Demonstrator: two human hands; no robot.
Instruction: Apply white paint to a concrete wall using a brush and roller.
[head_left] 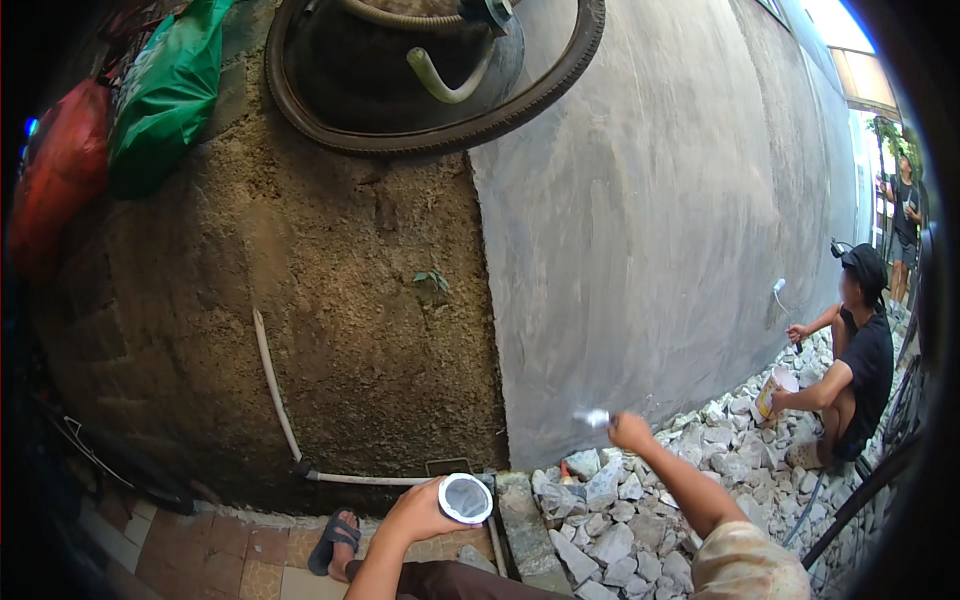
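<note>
White-tipped, slightly blurred brush (594,417) juts from the right hand (630,432).

Ground surface, which I view remotely in three parts. Left: a tiled floor (205,555) in brown, tan and cream, its lines bending toward the rim of my view; a foot in a dark sandal (325,548) rests on it. Centre: a narrow grey concrete kerb (526,535), dividing the tiles from the rubble. Right: a bed of broken stones (610,545), pale grey, angular and of mixed sizes, reaching the kerb. Among the stones I distinguish a small orange piece (566,471), too small to identify, and, farther right, a thin greyish line (806,512), possibly a hose. A squatting person's shoe (803,455) stands on the stones.
</note>
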